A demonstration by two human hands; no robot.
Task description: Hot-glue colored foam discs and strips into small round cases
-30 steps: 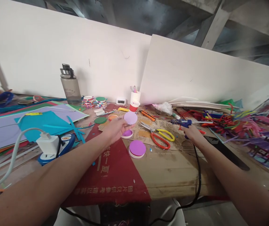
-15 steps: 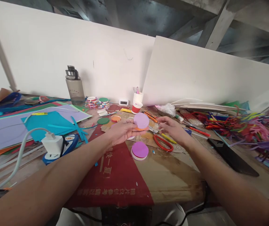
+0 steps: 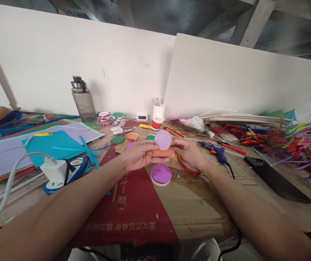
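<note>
My left hand (image 3: 140, 155) grips a lavender paper disc (image 3: 163, 140) between thumb and fingers, with an orange paper disc (image 3: 162, 151) just under it. From the other side my right hand (image 3: 188, 150) is closed, its fingertips at the right edge of the orange disc. Below them, on the cardboard, lies a small stack of round discs with a purple top (image 3: 161, 174). Red-handled scissors (image 3: 188, 167) are partly hidden by my right hand. A purple piece (image 3: 131, 145) shows behind my left hand.
Dark green (image 3: 117, 140) and orange-topped (image 3: 132, 137) discs lie farther back. A blue glue gun (image 3: 218, 152) and a black phone (image 3: 277, 179) are on the right. A power strip (image 3: 79, 168), coloured paper and a bottle (image 3: 83, 99) stand left. Paper cups (image 3: 157, 122) are at the back.
My right hand has moved left to the discs in my left hand. The lavender and orange discs now sit farther apart, showing more orange. The glue gun has come into plain view.
</note>
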